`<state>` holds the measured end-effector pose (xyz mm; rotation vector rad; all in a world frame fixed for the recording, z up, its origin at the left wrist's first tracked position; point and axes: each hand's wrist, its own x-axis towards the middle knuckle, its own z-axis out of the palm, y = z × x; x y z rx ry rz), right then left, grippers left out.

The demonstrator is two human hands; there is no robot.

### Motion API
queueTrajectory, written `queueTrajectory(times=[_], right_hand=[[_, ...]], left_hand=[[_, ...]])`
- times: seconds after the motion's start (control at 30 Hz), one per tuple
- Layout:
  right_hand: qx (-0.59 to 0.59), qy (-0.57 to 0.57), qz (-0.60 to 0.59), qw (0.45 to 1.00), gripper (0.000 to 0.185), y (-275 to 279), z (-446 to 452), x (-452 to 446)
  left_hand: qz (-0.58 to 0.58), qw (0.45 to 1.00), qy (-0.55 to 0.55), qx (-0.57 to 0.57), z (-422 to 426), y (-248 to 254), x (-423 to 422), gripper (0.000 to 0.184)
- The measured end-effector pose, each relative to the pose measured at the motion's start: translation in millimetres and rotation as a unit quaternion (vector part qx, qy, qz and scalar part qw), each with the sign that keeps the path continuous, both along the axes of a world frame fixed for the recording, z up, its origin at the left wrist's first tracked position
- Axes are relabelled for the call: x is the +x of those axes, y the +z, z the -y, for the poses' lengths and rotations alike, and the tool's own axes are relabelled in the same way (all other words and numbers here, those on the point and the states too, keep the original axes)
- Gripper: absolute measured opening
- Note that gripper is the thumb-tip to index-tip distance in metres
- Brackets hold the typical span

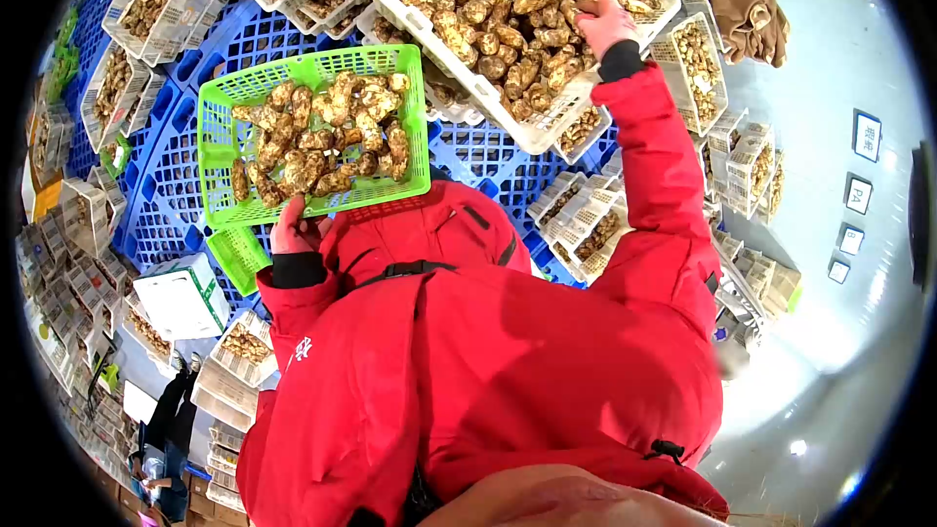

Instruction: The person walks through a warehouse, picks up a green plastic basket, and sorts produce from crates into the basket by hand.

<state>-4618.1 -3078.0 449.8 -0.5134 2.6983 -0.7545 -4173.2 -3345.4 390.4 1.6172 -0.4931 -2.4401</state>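
Many brown and cream mushrooms, looking like matsutake, fill a large white plastic crate at the upper right. My right hand reaches over its right side, fingers curled down on a mushroom, fingertips partly hidden among the pile. A bright green plastic basket sits to the left, tilted slightly, with a looser layer of mushrooms inside. At its near rim, my left hand is closed around the edge, with its fingertips beside the nearest mushrooms.
Blue plastic pallets lie beneath the baskets. Several white crates of mushrooms are stacked around. A white box and a green container stand lower left. Another person is farther off. A brown cloth hangs at upper right.
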Motion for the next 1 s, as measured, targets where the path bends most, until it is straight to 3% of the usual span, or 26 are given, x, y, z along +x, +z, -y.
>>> queueTrajectory(times=[0.03, 0.07, 0.17, 0.23, 0.27, 0.3, 0.33, 0.37, 0.4, 0.53, 0.57, 0.67, 0.7, 0.73, 0.77, 0.9, 1.0], right_hand=[[-0.155, -0.036, 0.072, 0.985, 0.052, 2.4, -5.0, 4.7], [-0.232, -0.054, 0.087, 0.967, 0.051, 19.7, 2.0, 18.7], [-0.336, -0.01, 0.125, 0.933, 0.047, 64.6, 33.6, 76.6], [-0.261, 0.123, 0.176, 0.941, 0.042, 74.3, 49.9, 102.6], [-0.238, 0.108, 0.252, 0.932, 0.039, 78.8, 54.2, 109.2], [-0.201, 0.113, 0.212, 0.95, 0.039, 75.8, 54.6, 107.0], [-0.036, 0.166, 0.044, 0.984, 0.043, 54.8, 42.7, 85.5], [0.131, 0.212, -0.127, 0.96, 0.046, 29.6, 26.8, 63.8], [0.237, 0.172, -0.129, 0.947, 0.047, 19.8, 22.6, 58.4], [0.365, 0.22, -0.178, 0.887, 0.04, -14.6, 17.4, 40.9], [0.334, 0.198, -0.167, 0.906, 0.038, -16.5, 15.5, 36.6], [0.088, 0.126, -0.038, 0.987, 0.044, -7.8, 5.6, 27.0], [0.01, 0.115, -0.001, 0.993, 0.049, -1.5, 5.3, 26.7], [-0.115, 0.044, 0.131, 0.984, 0.052, 5.1, 5.7, 31.5], [-0.237, -0.031, 0.258, 0.936, 0.056, 17.8, 9.4, 42.3], [-0.308, -0.033, 0.301, 0.902, 0.054, 30.9, 17.7, 60.7], [-0.336, -0.031, 0.328, 0.882, 0.055, 29.3, 19.2, 61.2]], left_hand=[[-0.004, 1.0, -0.003, -0.002, -0.3, 1.9, -0.9, 0.026], [-0.009, 1.0, -0.006, -0.005, -0.4, 2.9, -1.2, 0.026], [-0.029, 1.0, -0.004, -0.009, -0.6, 5.2, -0.3, 0.026], [-0.05, 0.999, -0.01, -0.004, 2.4, 3.8, 0.8, 0.026], [-0.059, 0.998, -0.013, -0.002, 3.9, 4.4, 2.5, 0.026], [-0.051, 0.998, -0.021, -0.005, 3.4, 9.0, 2.3, 0.027], [-0.044, 0.999, -0.026, -0.009, 0.9, 15.8, -2.1, 0.028], [-0.038, 0.999, -0.03, -0.012, -1.1, 19.6, -5.6, 0.029], [-0.018, 0.999, -0.027, -0.018, -1.7, 18.8, -8.0, 0.029], [0.008, 1.0, -0.007, -0.024, -0.8, 10.0, -4.2, 0.02], [-0.001, 1.0, 0.001, -0.022, 0.0, 7.7, -1.6, 0.016], [0.001, 1.0, 0.006, -0.021, -1.0, 3.4, 0.9, 0.015], [-0.006, 1.0, 0.008, -0.023, -0.7, -3.0, 3.3, 0.014], [-0.013, 1.0, 0.009, -0.024, 1.2, -12.4, 8.3, 0.014], [-0.019, 0.999, 0.008, -0.026, 2.0, -18.2, 11.6, 0.014], [-0.002, 1.0, 0.012, -0.016, 2.4, -9.5, 7.2, 0.013], [0.004, 0.999, -0.015, -0.034, 1.8, 4.3, 1.4, 0.026]])
